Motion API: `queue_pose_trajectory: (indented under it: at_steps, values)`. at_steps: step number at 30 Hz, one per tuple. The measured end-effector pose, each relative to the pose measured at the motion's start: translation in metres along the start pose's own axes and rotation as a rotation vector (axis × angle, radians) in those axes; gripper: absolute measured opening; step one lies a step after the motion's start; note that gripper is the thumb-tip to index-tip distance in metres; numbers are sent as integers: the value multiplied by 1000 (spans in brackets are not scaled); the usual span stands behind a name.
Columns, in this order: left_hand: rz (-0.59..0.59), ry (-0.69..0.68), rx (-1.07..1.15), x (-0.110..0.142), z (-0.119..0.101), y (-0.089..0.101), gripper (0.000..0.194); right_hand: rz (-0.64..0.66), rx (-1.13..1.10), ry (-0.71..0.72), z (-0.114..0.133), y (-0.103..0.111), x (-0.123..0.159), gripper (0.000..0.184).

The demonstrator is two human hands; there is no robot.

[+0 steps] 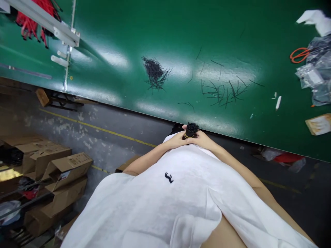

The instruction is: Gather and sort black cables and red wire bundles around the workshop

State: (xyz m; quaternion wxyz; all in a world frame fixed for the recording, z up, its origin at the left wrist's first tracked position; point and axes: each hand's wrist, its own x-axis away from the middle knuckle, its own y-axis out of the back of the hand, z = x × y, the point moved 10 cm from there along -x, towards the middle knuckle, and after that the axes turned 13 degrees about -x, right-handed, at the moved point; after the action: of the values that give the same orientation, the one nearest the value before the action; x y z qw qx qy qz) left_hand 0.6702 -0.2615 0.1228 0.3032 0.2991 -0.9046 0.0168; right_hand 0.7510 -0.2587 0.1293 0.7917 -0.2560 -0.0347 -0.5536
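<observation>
At the front edge of the green table (pixel 178 20), close against the white shirt, a bundle of thin black strands (pixel 192 129) stands roughly upright with a yellow rubber band around it. My left hand (pixel 178 140) wraps it from the left side. From the right, my right hand (pixel 203 139) closes on the same bundle, and the fingers of both hands are partly hidden. A dense pile of similar black strands (pixel 154 71) lies on the table beyond my hands. More loose black strands (pixel 219 92) are scattered to its right.
Orange-handled scissors (pixel 300 55), clear plastic bags (pixel 318 72) and a yellowish block (pixel 319 124) lie at the table's right. At the upper left are a metal rail (pixel 43 20) and red wires with black ends (pixel 28 26). Cardboard boxes (pixel 69 165) stand on the floor at left.
</observation>
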Motion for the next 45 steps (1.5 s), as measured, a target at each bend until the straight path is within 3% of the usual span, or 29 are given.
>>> queue_pose_trajectory:
  at_steps: [4,7,9,12,14,17,19,22,25,27,29,31,33,35,37,39,43,45]
  values:
    - [53,-24,-96,-3,0,-1,64,0,-173,-14,-4,-10,-7,57]
    - [76,-34,-72,-11,3,0,70,-116,-385,-30,-16,12,-12,46]
    - [3,-5,-22,-21,12,9,65,-367,-515,-30,-31,65,-10,42]
    - [-168,99,-50,-34,40,27,51,-896,-392,-52,-46,187,32,35]
    - [-193,166,-121,-41,64,32,46,-1123,-252,-67,-41,268,74,27]
    - [-150,244,-226,-45,101,33,44,-1351,-87,-111,-23,375,139,21]
    - [-148,288,-309,-44,123,35,44,-1492,18,-144,-6,432,178,24]
    - [-152,314,-416,-41,146,32,46,-1608,235,-173,22,497,206,41]
    - [-175,294,-457,-41,152,25,47,-1560,529,-257,40,539,198,57]
    - [-199,284,-451,-46,149,22,46,-1498,609,-378,32,551,185,63]
    - [-235,318,-443,-55,144,24,45,-1507,672,-417,24,542,174,67]
    - [-344,353,-489,-67,136,38,49,-1496,794,-268,26,509,154,66]
    - [-490,324,-615,-80,120,55,61,-1305,901,-65,21,455,115,63]
    - [-577,243,-764,-95,104,61,76,-1001,934,-19,0,401,66,67]
    - [-578,186,-875,-113,98,56,84,-928,963,-58,-14,378,35,75]
    - [-569,164,-941,-128,97,51,87,-993,995,-125,-12,392,14,77]
    - [-555,110,-997,-158,92,49,87,-1085,1012,-138,17,447,-28,70]
    - [-524,69,-1025,-179,82,49,89,-1023,1017,-73,22,442,-53,66]
